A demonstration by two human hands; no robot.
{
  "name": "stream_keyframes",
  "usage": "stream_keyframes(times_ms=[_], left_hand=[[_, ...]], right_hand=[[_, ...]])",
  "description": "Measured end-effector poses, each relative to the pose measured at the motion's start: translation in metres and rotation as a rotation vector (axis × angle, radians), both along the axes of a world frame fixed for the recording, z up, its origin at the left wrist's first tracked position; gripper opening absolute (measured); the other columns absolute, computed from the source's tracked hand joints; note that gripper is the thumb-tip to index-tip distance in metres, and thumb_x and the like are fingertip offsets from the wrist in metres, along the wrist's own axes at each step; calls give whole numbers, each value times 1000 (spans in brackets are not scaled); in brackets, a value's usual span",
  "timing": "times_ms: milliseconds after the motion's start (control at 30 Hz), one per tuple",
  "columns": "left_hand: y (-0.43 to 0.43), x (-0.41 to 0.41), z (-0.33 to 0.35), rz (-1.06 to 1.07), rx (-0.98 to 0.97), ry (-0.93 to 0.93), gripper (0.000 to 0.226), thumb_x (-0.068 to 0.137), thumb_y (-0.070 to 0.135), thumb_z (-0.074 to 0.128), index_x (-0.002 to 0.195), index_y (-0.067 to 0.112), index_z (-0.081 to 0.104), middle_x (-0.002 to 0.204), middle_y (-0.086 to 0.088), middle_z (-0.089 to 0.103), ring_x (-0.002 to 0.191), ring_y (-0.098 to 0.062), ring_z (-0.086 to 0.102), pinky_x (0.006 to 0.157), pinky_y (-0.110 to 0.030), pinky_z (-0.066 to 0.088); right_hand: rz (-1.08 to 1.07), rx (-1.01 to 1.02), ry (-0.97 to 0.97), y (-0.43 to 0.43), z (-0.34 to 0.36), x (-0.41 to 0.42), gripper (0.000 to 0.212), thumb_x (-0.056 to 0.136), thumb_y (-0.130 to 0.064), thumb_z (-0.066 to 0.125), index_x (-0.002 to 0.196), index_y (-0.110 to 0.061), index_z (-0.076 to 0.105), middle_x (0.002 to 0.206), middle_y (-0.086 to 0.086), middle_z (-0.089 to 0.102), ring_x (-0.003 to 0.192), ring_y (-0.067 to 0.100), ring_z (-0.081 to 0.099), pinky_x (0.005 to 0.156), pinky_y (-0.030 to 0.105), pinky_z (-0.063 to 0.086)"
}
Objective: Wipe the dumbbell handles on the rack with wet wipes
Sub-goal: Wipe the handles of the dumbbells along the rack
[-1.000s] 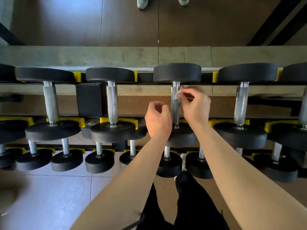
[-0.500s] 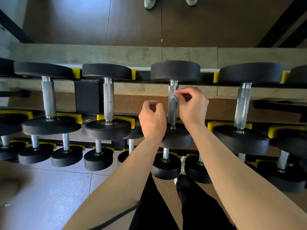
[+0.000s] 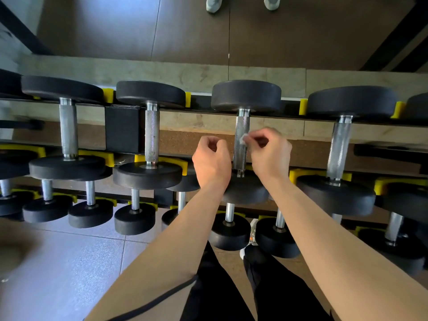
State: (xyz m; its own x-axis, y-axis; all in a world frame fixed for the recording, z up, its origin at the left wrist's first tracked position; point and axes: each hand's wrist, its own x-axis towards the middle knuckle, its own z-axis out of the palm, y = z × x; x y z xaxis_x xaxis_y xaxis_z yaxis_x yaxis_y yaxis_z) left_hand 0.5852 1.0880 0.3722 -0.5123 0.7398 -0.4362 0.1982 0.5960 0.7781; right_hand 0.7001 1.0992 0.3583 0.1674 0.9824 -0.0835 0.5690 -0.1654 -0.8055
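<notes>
- At the far left, the first dumbbell (image 3: 67, 128) lies across the top tier of the rack (image 3: 121, 132). Its black ends sit by the yellow cradles (image 3: 107, 95).
- Just to its right, past the rack's black post, the second dumbbell (image 3: 151, 135) lies the same way. Its knurled steel handle is bare and speckled.
- Below these two, small dumbbells (image 3: 90, 212) line the lower tier in a row above the grey floor (image 3: 58, 262).
- Our left hand (image 3: 212, 163) hangs just left of the third dumbbell (image 3: 245, 96). Its fingers are curled into a fist and we see nothing in it. We cannot tell whether it touches the steel.
- The third dumbbell's handle (image 3: 242, 125) runs between our two hands, and its near end is hidden behind our wrists.
- The wipe (image 3: 244, 137), a small white scrap, sits on the right side of that handle, about halfway along.
- Our right hand (image 3: 272, 156) pinches the wipe between thumb and fingertips and holds it against the handle.
- Beyond the rack, at the top edge, we see a pair of pale shoes (image 3: 214, 3). Near the bottom are our dark trousers (image 3: 220, 286).
- Further right, well clear of our hands, the fourth dumbbell (image 3: 339, 149) rests on the same tier.
</notes>
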Motion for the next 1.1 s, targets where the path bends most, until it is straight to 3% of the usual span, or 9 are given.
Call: stream_keyframes(times_ms=[100, 167, 300, 400, 600, 800, 1000, 1100], left_hand=[[0, 0, -1, 3, 0, 5, 8, 93, 19, 56, 95, 23, 64, 88, 5, 66, 82, -10, 63, 69, -24, 50], [0, 0, -1, 2, 0, 3, 9, 93, 19, 56, 96, 21, 65, 88, 4, 66, 81, -10, 63, 67, -24, 48], [0, 0, -1, 6, -6, -2, 8, 94, 19, 56, 95, 21, 64, 87, 4, 66, 79, -11, 63, 66, -21, 47], [0, 1, -1, -4, -9, 5, 8, 94, 19, 56, 96, 20, 64, 87, 3, 66, 78, -10, 62, 64, -20, 45], [1, 0, -2, 4, -25, 5, 9, 93, 20, 56, 95, 21, 64, 88, 3, 67, 82, -13, 63, 69, -26, 49], [2, 1, 0, -10, -29, -1, 9, 95, 20, 56, 97, 21, 64, 88, 3, 66, 81, -11, 63, 66, -22, 47], [2, 1, -1, -2, -42, 13, 9, 93, 19, 56, 91, 23, 64, 86, 4, 66, 80, -11, 62, 65, -22, 46], [3, 1, -1, -12, -45, 21, 9, 93, 18, 56, 91, 22, 64, 85, 4, 66, 79, -10, 62, 65, -23, 46]], right_hand=[[131, -113, -45, -13, -1, 11, 11, 91, -26, 72, 96, -17, 72, 88, -8, 68, 81, 1, 62, 72, 12, 46], [159, -81, -50, -6, 0, 14, 9, 91, -24, 71, 96, -17, 72, 90, -7, 69, 82, 1, 62, 73, 10, 46], [-33, 20, 42, 26, 6, 3, 8, 92, -21, 69, 99, -19, 71, 95, -11, 68, 86, -4, 60, 77, 8, 45], [0, 0, 31, 23, 4, 1, 7, 92, -22, 70, 98, -19, 71, 93, -12, 67, 84, -6, 59, 76, 7, 44], [222, -299, -22, -20, 0, 19, 6, 89, -28, 73, 92, -24, 70, 83, -17, 64, 78, -3, 60, 67, 11, 42], [-11, -135, 114, 12, 5, 11, 5, 90, -24, 72, 94, -22, 69, 87, -15, 65, 82, -4, 61, 72, 10, 43], [259, -376, -10, -18, 0, 22, 8, 87, -29, 75, 85, -29, 67, 82, -16, 65, 76, -3, 59, 65, 11, 40], [228, -331, 10, -14, 1, 21, 8, 86, -28, 75, 87, -28, 68, 82, -17, 65, 76, -4, 59, 66, 10, 40]])
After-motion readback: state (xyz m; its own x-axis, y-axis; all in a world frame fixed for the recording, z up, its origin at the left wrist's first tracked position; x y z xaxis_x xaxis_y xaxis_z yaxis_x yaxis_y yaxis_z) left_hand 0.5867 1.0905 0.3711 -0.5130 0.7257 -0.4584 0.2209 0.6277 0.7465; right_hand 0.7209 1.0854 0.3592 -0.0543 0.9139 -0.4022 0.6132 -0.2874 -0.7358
